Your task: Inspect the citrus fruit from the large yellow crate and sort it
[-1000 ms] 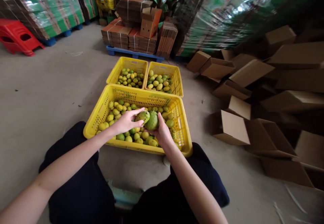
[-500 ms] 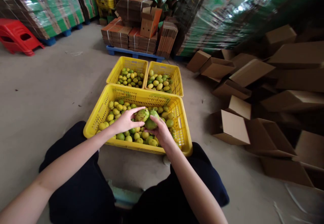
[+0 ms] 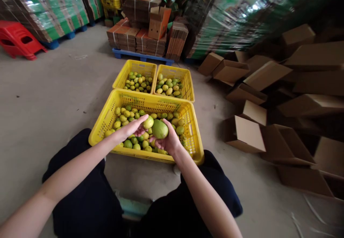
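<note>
A yellow-green lemon (image 3: 148, 122) is held in my left hand (image 3: 134, 127), with the thumb along its top and the other fingers curled below. Close beside it, my right hand (image 3: 170, 139) grips a larger green lemon (image 3: 160, 129), its thumb on the right side and fingers underneath. Both hands are over a large yellow plastic crate (image 3: 103, 123) between my knees. Inside lie many green and yellow lemons (image 3: 128, 143), partly hidden by my hands and forearms.
Beyond stand two smaller yellow crates (image 3: 119, 76) of the same fruit. Open cardboard boxes (image 3: 248, 134) lie heaped at right. Flattened cartons (image 3: 150, 44) are stacked on a blue pallet (image 3: 142, 56). A red stool (image 3: 21, 39) stands at left; people are far back.
Both lemons have turned in my hands, showing different sides. My left hand has rolled so its fingers are lower, and my right hand now holds its lemon from underneath.
</note>
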Tool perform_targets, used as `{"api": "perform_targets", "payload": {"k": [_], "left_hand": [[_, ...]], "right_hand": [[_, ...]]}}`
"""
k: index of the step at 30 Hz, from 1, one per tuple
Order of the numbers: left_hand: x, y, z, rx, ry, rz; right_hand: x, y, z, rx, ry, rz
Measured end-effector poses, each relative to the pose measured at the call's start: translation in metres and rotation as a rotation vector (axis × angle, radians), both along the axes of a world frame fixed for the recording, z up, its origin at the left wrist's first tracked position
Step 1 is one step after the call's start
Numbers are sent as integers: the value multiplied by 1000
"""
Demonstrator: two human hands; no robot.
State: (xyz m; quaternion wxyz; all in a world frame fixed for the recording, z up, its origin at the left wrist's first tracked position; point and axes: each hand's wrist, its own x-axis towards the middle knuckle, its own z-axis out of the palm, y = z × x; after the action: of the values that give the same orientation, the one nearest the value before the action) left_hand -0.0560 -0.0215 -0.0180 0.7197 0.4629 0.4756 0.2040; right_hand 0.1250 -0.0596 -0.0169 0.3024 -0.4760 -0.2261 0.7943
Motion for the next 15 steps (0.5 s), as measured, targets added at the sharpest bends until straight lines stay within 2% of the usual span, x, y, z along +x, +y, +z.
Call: {"api": "perform_targets", "payload": {"k": [4,8,12,15], "left_hand": [[1,1,0,-141,-45,-57],[3,1,-1,-197,-54,-32],[3,1,-8,-103,-39,-3],[2,0,-12,-5,-55,-12]], "right_hand": [[2,1,-4,-44,60,-47],[2,1,-3,-48,45,-75],[2,1,-4,-49,44,-119],[1,1,-6,-48,50,-229]]}}
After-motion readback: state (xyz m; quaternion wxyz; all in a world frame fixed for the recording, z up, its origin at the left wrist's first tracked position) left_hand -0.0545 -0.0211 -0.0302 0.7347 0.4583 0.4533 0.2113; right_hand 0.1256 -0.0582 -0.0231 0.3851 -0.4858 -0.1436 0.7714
